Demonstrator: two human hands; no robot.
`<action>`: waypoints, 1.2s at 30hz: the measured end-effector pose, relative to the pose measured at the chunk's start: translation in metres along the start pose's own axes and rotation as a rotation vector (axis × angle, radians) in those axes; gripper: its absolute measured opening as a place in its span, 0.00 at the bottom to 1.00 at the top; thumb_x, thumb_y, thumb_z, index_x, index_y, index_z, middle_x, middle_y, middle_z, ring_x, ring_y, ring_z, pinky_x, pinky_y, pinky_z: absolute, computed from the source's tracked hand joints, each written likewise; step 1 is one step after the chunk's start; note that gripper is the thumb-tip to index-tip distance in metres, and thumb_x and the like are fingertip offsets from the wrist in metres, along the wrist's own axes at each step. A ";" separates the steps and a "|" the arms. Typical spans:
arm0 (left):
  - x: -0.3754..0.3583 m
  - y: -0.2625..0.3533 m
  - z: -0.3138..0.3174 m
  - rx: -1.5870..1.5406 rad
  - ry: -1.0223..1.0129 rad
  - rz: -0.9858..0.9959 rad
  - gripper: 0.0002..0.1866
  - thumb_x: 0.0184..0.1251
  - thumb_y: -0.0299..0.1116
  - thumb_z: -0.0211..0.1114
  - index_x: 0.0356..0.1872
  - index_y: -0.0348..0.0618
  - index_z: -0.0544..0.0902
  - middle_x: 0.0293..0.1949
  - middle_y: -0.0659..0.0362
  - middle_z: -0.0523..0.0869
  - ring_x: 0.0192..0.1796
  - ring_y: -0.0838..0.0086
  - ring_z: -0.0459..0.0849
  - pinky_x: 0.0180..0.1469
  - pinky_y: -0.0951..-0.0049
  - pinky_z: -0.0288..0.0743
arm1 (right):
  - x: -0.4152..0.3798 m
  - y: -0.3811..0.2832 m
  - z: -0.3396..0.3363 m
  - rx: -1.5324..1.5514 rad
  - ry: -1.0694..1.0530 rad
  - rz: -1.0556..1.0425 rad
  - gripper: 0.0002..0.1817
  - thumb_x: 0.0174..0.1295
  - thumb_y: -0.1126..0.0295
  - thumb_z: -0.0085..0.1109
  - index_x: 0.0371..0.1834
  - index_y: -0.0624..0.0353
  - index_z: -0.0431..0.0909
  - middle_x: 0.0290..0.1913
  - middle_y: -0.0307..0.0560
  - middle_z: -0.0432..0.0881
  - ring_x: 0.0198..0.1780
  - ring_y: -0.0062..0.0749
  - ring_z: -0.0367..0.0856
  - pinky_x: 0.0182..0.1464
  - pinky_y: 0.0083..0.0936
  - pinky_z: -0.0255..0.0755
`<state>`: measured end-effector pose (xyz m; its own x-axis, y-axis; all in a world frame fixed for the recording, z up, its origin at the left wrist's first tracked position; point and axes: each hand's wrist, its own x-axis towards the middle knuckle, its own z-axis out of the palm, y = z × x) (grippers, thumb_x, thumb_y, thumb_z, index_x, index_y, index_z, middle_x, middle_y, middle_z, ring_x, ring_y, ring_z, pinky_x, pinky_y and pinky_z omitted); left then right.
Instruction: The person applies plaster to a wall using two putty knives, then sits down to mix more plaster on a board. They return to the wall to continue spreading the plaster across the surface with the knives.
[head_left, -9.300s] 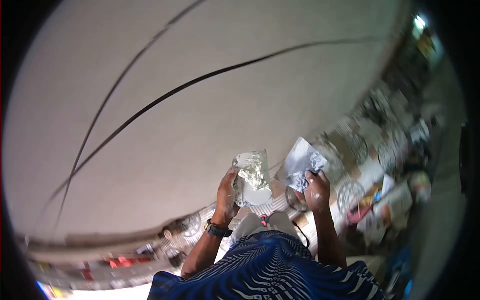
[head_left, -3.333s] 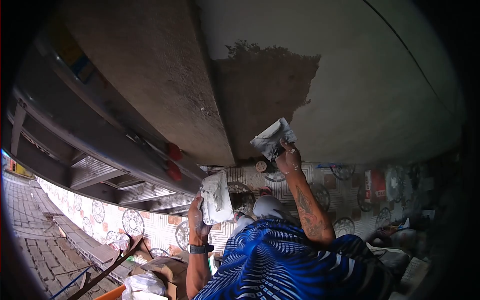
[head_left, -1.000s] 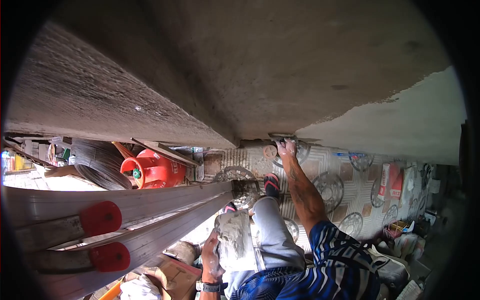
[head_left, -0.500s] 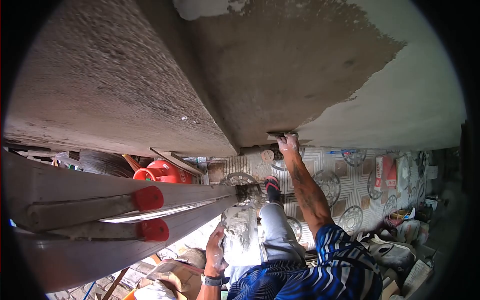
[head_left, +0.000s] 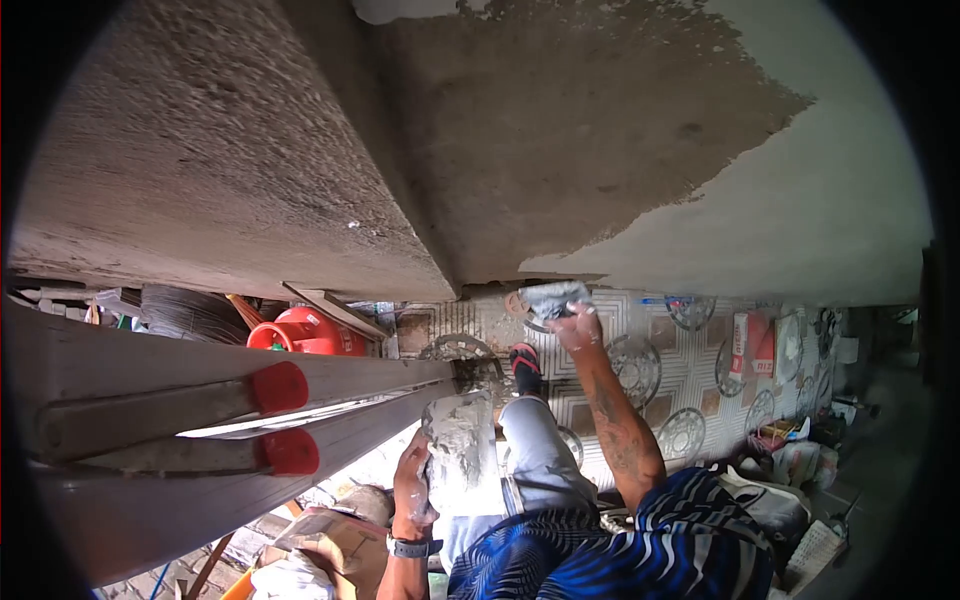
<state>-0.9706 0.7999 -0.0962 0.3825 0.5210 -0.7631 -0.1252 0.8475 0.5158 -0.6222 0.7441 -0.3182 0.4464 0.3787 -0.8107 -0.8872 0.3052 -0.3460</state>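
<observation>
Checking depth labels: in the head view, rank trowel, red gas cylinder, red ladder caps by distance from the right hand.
1. Trowel: held in the right hand, at the wall's base.
2. Red gas cylinder: to its left, on the floor.
3. Red ladder caps: farther left, lower.

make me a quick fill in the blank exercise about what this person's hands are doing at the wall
1. The right hand holds a trowel at the foot of the ____ wall.
2. The left hand holds a flat board loaded with grey ____.
3. The caps on the ladder rungs are ____.
4. The gas cylinder behind the ladder is ____.

Missing words: half-plastered; plaster; red; red
</observation>
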 end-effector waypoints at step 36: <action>-0.048 0.035 0.016 0.080 -0.187 0.095 0.20 0.73 0.29 0.47 0.61 0.29 0.72 0.57 0.52 0.80 0.58 0.70 0.78 0.61 0.72 0.71 | -0.060 -0.068 0.107 0.164 -0.068 -0.327 0.08 0.67 0.75 0.48 0.47 0.65 0.68 0.52 0.55 0.70 0.56 0.51 0.71 0.64 0.57 0.67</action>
<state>-0.9785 0.8025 -0.0354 0.5369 0.5635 -0.6278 -0.0982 0.7808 0.6170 -0.5766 0.7944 -0.1955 0.7150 0.2938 -0.6344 -0.6683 0.5535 -0.4970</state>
